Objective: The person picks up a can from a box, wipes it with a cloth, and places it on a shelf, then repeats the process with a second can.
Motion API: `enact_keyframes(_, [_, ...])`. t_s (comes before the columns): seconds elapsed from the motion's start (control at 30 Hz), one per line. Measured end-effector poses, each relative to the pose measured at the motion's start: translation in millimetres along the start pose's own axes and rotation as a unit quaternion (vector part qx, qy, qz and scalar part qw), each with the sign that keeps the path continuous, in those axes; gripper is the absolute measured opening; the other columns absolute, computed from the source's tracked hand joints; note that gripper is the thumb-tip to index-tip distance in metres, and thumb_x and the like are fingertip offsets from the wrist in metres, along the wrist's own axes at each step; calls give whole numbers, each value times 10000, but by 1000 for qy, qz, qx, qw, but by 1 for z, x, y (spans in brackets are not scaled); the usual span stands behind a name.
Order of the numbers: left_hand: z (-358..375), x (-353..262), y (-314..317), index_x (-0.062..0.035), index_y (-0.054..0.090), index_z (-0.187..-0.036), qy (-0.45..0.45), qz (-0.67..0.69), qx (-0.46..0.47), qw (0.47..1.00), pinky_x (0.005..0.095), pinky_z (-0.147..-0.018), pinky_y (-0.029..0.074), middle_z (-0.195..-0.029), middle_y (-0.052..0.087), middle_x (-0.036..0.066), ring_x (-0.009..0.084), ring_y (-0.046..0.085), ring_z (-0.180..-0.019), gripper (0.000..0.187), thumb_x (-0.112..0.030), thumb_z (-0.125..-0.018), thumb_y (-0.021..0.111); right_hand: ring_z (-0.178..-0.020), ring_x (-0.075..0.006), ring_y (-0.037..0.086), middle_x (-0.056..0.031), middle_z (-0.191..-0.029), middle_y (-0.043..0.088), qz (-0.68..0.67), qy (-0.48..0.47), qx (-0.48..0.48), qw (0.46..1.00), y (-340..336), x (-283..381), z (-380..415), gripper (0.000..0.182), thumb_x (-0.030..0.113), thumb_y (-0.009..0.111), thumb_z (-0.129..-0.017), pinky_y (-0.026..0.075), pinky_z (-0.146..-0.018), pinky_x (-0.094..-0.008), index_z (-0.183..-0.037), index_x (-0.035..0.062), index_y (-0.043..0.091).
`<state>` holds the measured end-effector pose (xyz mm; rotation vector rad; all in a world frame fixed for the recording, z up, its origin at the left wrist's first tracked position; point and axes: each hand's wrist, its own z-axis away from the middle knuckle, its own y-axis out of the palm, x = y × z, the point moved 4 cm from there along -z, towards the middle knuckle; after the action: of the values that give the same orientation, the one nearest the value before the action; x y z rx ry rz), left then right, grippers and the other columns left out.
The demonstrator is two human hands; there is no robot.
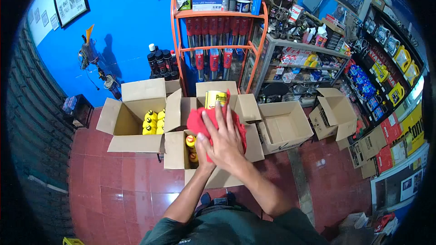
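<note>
A yellow container (pixel 216 99) with a black-lettered "Prest..." label is held up over a cardboard box. A red cloth (pixel 195 120) covers most of its lower part. My right hand (pixel 223 138) presses the cloth against the container, fingers stretched and slightly apart. Underneath is my left hand (pixel 204 153), its thumb side showing and its fingers hidden behind the cloth; it appears to support the container from below. The open box (pixel 175 149) beneath my hands holds yellow bottles (pixel 190 141) with red-and-black markings.
On the left, an open box (pixel 116 118) contains several yellow bottles (pixel 150 123). To the right stand another open box (pixel 287 126) and a smaller one (pixel 330 117). Behind are an orange rack (pixel 218 47) and a glass display case (pixel 305 66). Red tiles (pixel 113 172) cover the floor.
</note>
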<state>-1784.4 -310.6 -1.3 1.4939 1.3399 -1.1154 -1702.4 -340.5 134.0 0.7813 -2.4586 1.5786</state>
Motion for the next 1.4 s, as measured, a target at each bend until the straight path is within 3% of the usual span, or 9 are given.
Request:
enact_keyframes(0.3, [19, -15, -4, -10, 441, -1498, 7, 162, -69, 984, 425, -1069, 460, -1417, 571, 147, 287, 563, -1294, 511, -162, -1030, 581, -1504, -572, 229, -337, -1678, 109, 25, 14, 0, 1000, 1, 12, 24, 702, 410, 532, -1047, 318, -1175, -651, -1639, 110, 302])
enact_keyframes(0.4, [17, -64, -2, 25, 367, -1541, 130, -137, -20, 982, 430, -1100, 455, -1430, 570, 225, 329, 570, -1331, 796, -174, -887, 774, -1469, -599, 284, -369, -1663, 92, -26, 41, -121, 991, -13, -1, -2, 731, 333, 611, -1017, 345, -1163, -639, -1630, 84, 301])
enact_keyframes(0.57, [25, -82, 7, 47, 387, -1507, 140, -86, -15, 986, 401, -1047, 494, -1354, 607, 206, 285, 623, -1238, 858, -175, -815, 841, -1392, -498, 485, -367, -1480, 483, -161, 69, -302, 937, -41, -39, -43, 663, 334, 614, -1040, 419, -1142, -521, -1558, -2, 377])
enact_keyframes(0.7, [22, -77, 2, 43, 407, -1475, 70, 12, 71, 995, 348, -948, 543, -1190, 673, 133, 199, 683, -1071, 788, -281, -881, 810, -1106, -223, 684, -128, -1233, 693, -662, 170, -142, 716, -2, -112, -68, 629, 536, 553, -1051, 542, -1001, -384, -1432, 36, 542])
enact_keyframes(0.83, [21, -75, 10, -28, 410, -1394, -109, 172, 143, 969, 297, -618, 546, -994, 658, 112, 157, 656, -692, 549, -195, -961, 703, -1014, -186, 705, -74, -1210, 675, -859, 94, -24, 502, -4, -88, -64, 734, 708, 465, -1012, 615, -858, -367, -1459, 128, 515])
enact_keyframes(1.0, [3, -73, 11, -34, 415, -1235, -213, 267, 104, 934, 303, -531, 494, -928, 668, 153, 177, 562, -544, 407, -351, -1034, 570, -1039, -197, 699, -84, -1199, 691, -800, 202, -30, 565, 40, -99, -45, 891, 816, 594, -874, 578, -930, -399, -1382, 86, 552])
enact_keyframes(1.23, [-2, -69, -19, -20, 607, -1055, -310, 60, 141, 938, 322, -565, 514, -776, 691, 121, 169, 644, -620, 522, -540, -1033, 564, -993, -197, 715, -105, -1170, 694, -751, 246, 69, 609, 66, -95, -2, 641, 451, 790, -908, 619, -824, -334, -1357, 61, 553])
enact_keyframes(1.33, [-19, -123, -53, 20, 618, -676, -78, -343, -64, 934, 419, -600, 519, -688, 647, 210, 254, 671, -628, 600, -519, -869, 799, -1043, -210, 714, -107, -1195, 694, -745, 279, 80, 601, 66, -96, 15, 652, 373, 814, -896, 611, -895, -376, -1386, 41, 543])
enact_keyframes(1.4, [-38, -109, -50, 53, 709, -957, 79, -354, -92, 927, 443, -753, 564, -816, 710, 207, 336, 710, -763, 598, -505, -804, 858, -1055, -210, 711, -108, -1209, 694, -771, 276, 109, 563, 97, -109, 24, 666, 377, 810, -898, 606, -911, -380, -1403, 41, 536])
